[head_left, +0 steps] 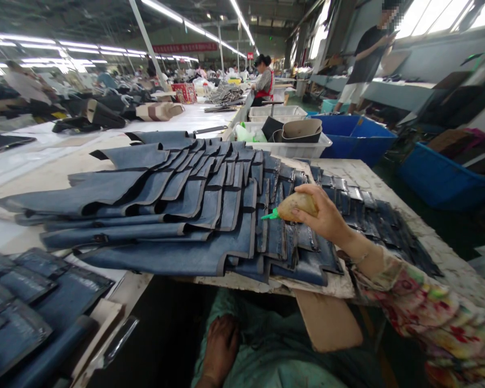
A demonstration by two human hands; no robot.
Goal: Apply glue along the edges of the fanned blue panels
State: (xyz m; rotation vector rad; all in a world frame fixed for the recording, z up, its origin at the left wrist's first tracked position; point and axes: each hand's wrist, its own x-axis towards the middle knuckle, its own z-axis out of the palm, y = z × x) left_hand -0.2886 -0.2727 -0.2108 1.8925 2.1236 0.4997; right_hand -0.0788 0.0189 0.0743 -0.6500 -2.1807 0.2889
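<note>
Bottle (296,207), right of centre, being gripped by right hand (325,213); green nozzle (270,214) being aimed left over overlapping blue panels (240,237). Light, even squeezing probably being called for. Bottom centre: left hand (221,342) being rested on green cloth (275,353); its grip cannot be told.

Dark-edged blue pieces (157,258), yellowish-tan bottle (289,209), bright green nozzle (271,214), cream red-flowered sleeve (436,315)

There is one squeeze bottle (297,207) — plus two white tubs (285,150) and two large blue bins (432,182).
</note>
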